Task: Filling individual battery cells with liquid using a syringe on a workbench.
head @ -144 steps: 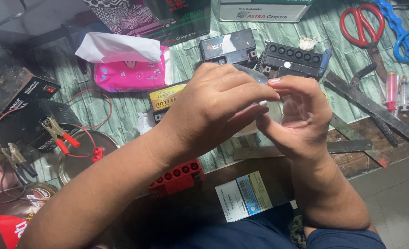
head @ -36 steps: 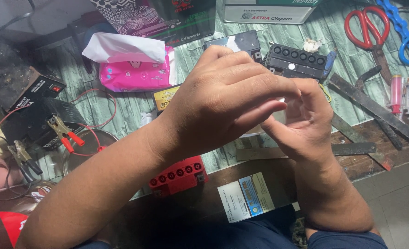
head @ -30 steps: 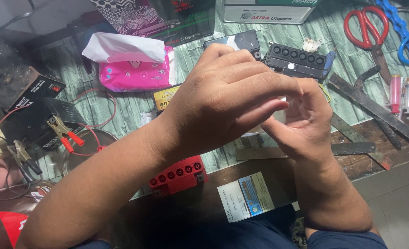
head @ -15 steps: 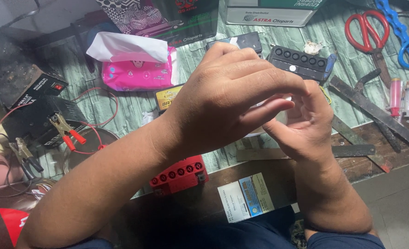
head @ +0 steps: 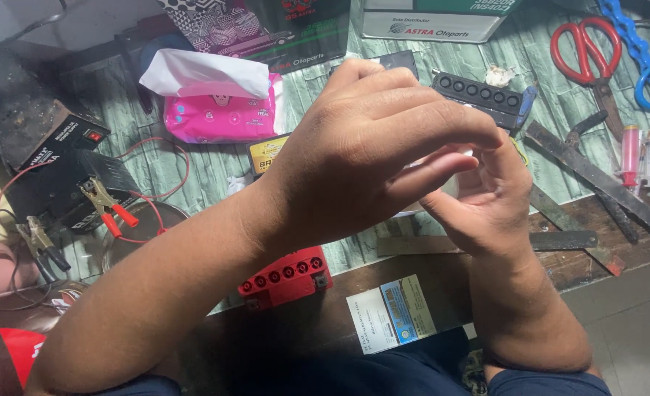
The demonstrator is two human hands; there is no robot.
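Note:
My left hand (head: 369, 158) reaches across from the lower left and covers most of my right hand (head: 486, 202), just above the table's front edge. Between them sits a small whitish object (head: 453, 182); only a sliver of it shows past my left thumb. The fingers of both hands close around it. A red strip with a row of round holes (head: 288, 275) lies under my left forearm. A black strip with similar holes (head: 479, 94) lies beyond my fingers.
A pink tissue pack (head: 222, 110) sits at the back left. Left of it is a black charger box (head: 61, 165) with red clips (head: 116, 214) and wires. Red scissors (head: 585, 55), blue scissors (head: 644, 62), syringes (head: 630, 150) and flat metal bars (head: 596, 176) lie right. A printed leaflet (head: 391, 312) hangs at the near edge.
Both hands stay pressed together around the small object, with only slight finger shifts. The view has drifted a little.

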